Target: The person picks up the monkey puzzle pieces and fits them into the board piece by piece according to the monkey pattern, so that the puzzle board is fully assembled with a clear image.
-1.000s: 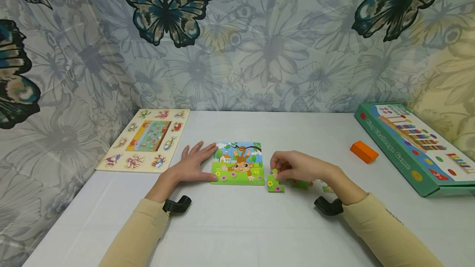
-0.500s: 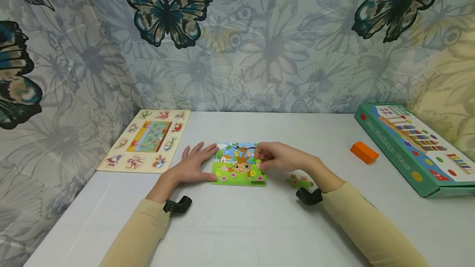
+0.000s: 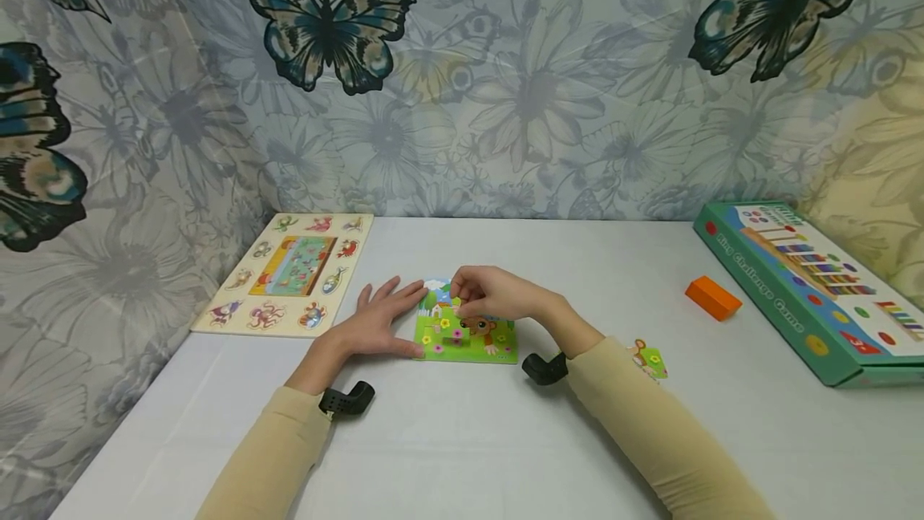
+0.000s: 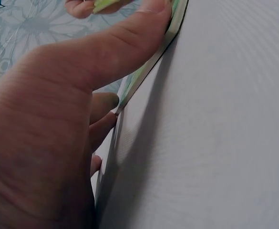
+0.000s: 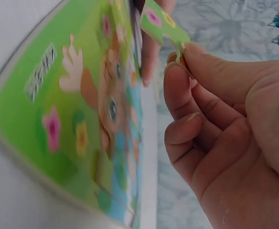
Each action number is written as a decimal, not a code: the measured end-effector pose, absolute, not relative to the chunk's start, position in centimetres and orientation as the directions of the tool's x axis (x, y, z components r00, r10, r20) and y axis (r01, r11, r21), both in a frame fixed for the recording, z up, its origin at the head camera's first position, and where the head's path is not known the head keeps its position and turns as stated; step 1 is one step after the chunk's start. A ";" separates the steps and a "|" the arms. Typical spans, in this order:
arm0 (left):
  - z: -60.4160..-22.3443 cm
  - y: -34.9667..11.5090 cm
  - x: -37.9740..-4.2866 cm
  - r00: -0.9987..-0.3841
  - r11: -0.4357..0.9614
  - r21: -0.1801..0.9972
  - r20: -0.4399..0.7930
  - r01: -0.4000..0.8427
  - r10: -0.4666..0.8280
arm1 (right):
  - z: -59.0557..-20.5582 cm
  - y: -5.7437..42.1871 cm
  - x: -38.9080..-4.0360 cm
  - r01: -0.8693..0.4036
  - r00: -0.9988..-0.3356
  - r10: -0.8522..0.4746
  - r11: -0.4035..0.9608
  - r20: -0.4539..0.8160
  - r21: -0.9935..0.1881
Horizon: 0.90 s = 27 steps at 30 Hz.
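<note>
A square monkey picture puzzle board lies flat mid-table. My left hand rests spread at its left side, thumb on the near left corner and fingertips along the far left edge. Over the board, my right hand pinches a green jigsaw piece with pink and yellow flowers between thumb and index finger. In the right wrist view the piece is raised off the board and tilted. The right hand hides the upper right of the picture in the head view.
Loose puzzle pieces lie right of the board, partly behind the right sleeve. An orange block sits farther right, beside a green game box. A cream animal picture board lies at the back left.
The right hand has picked the flowered jigsaw piece up from right of the board and carried it left over the board. The left hand has stayed in place.
</note>
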<state>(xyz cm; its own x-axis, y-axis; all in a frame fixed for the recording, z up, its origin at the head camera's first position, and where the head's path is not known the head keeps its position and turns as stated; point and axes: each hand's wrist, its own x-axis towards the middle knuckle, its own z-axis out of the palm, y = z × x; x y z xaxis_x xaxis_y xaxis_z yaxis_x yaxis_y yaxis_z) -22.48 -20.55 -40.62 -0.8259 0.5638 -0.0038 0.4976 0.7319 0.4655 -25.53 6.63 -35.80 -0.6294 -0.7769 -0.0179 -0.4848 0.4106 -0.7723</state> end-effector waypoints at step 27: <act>-41.0 -20.5 -22.7 -0.810 0.716 0.446 0.035 0.537 0.585 | -37.6 3.4 -25.5 -0.536 -0.625 -0.776 0.510 -0.090 -0.673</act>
<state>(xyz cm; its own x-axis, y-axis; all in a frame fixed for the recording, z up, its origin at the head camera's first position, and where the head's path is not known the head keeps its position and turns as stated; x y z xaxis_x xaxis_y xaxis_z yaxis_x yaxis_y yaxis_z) -22.73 -20.54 -41.03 -0.8102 0.5851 0.0355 0.5367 0.7161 0.4462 -25.49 3.36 -37.65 -0.6246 -0.7757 -0.0904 -0.5359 0.5099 -0.6729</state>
